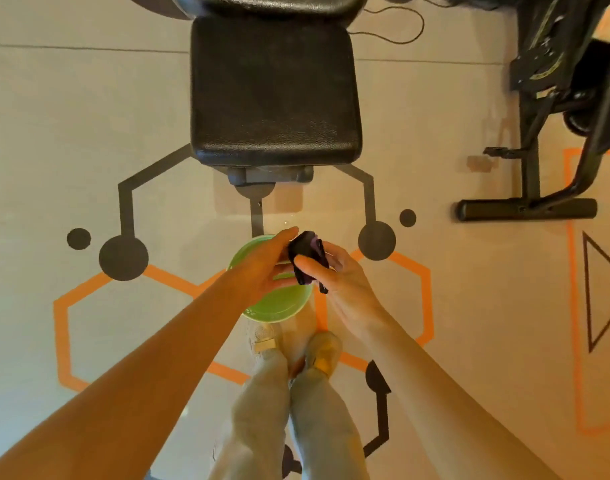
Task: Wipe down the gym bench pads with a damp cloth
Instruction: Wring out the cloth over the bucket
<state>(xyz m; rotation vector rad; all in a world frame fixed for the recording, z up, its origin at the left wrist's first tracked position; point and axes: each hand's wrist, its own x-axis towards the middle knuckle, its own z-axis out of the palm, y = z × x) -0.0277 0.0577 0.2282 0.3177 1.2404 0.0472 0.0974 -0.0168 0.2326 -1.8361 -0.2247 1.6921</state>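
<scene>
Patterned gym floor below — my left hand [262, 268] and right hand [334, 275] bunch the cloth [305, 252]; soft, limp, likely dripping — grip it wadded.

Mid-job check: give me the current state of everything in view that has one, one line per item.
cloth: dark, bunched up, held between both hands above the bowl
green bowl: upright on the floor; contents cannot be told
bench seat pad: bare, nothing on it, not touched by cloth
left hand: fingers on the cloth
right hand: gripping the cloth
exercise machine: standing on the floor, unused
</scene>
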